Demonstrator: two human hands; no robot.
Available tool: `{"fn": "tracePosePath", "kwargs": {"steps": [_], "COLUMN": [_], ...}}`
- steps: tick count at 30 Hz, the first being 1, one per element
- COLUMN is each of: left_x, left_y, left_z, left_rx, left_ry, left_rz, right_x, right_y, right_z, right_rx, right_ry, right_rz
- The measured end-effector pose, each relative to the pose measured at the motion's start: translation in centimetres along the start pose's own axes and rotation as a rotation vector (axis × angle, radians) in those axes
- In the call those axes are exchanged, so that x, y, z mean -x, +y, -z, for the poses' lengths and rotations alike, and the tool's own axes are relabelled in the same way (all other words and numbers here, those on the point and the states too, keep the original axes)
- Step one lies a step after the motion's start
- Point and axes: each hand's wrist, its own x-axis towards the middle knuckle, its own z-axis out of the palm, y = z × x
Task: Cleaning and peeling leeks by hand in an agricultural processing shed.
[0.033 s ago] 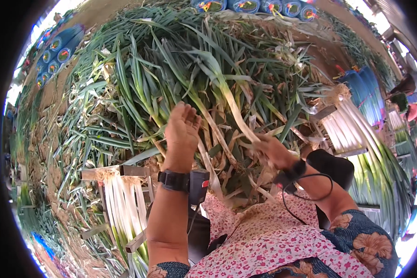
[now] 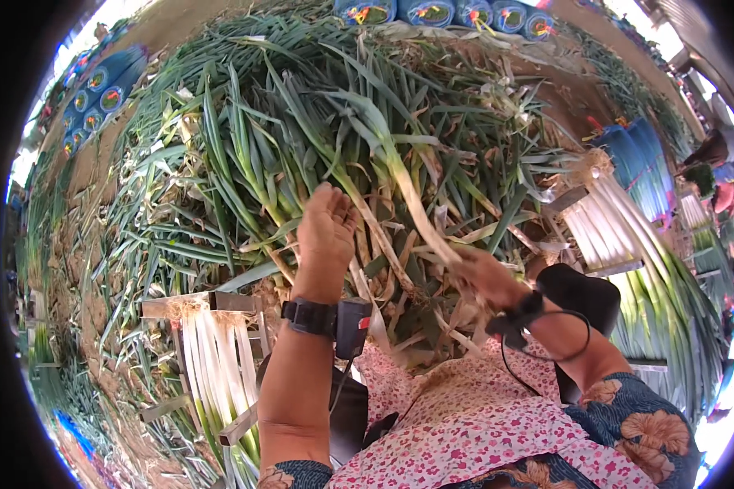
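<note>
My right hand (image 2: 493, 279) is closed around the pale root end of a leek (image 2: 420, 213). Its green leaves stretch away to the upper left over the heap. Left of it, my left hand (image 2: 328, 232) hovers with loosely bent fingers and nothing visible in them. Beneath and beyond both hands lies a large heap of untrimmed leeks (image 2: 253, 151), with dry peeled leaves among them. Another leek (image 2: 375, 228) slants between my hands, its roots toward me.
Cleaned white leeks (image 2: 216, 350) lie in a wooden rack (image 2: 171, 306) at my left. More cleaned leeks (image 2: 603, 224) rest in a rack at my right. Blue-wrapped bundles (image 2: 110, 85) stand at the far left, far middle and right. A person (image 2: 722, 159) is at the right edge.
My right hand has shifted slightly right and toward me with the leek. My left hand has moved very slightly right.
</note>
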Motion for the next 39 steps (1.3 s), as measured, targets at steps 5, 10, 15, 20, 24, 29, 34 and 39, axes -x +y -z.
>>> {"fn": "tracePosePath", "kwargs": {"steps": [5,10,15,20,24,29,34,39], "left_x": [1.0,0.8,6.7,7.0,5.7,5.7,4.5,3.9], "left_y": [-6.4,-8.2,-4.2,-2.5,-3.4,-3.1,-1.6,2.0], "left_z": [-1.2,-1.4,-4.7,-4.5,-2.9,-1.4,-1.3,-0.8], "left_rx": [-0.136,0.039,-0.047,-0.098,-0.107,-0.132,-0.129,-0.142], "left_ry": [0.003,-0.282,-0.764,-0.767,-0.727,-0.688,-0.537,-0.349], "left_rz": [0.206,0.386,0.141,-0.083,-0.125,-0.141,-0.348,-0.53], "right_x": [10.3,16.7,20.0,12.8,5.3,0.9,-0.3,3.0], "right_y": [0.0,1.0,1.9,4.5,-2.1,-7.1,-5.2,-2.3], "right_z": [0.0,0.0,0.9,1.2,-2.2,-4.2,-5.8,-4.1], "right_rx": [-0.064,-0.037,0.157,0.586,0.162,0.073,-0.406,0.407], "right_ry": [-0.158,-0.27,-0.419,-0.226,0.122,0.209,0.141,0.01], "right_rz": [-0.095,-0.131,-0.027,0.177,0.481,0.521,0.695,0.607]}}
